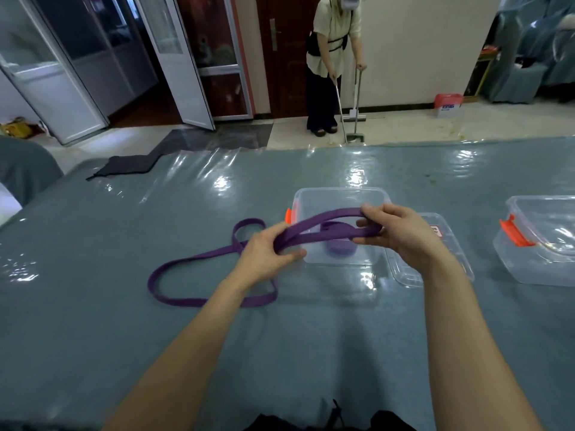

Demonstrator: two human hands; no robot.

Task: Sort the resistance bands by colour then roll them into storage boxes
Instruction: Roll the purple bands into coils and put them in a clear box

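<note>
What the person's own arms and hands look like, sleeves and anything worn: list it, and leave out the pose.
Both arms are bare as far as the frame shows: no sleeve reaches the left forearm or the right forearm. The left hand and the right hand wear no gloves, and no ring, watch or bracelet shows. Dark clothing shows at the bottom edge.

Box [339, 191] in the middle of the worktop [311, 353], rolled band [339, 247] inside it, lid [401, 272] just right of it, second box [529, 262] further right, loose band [202, 302] lying left, part held over the box by left hand [267, 250] and right hand [401, 234]
</note>
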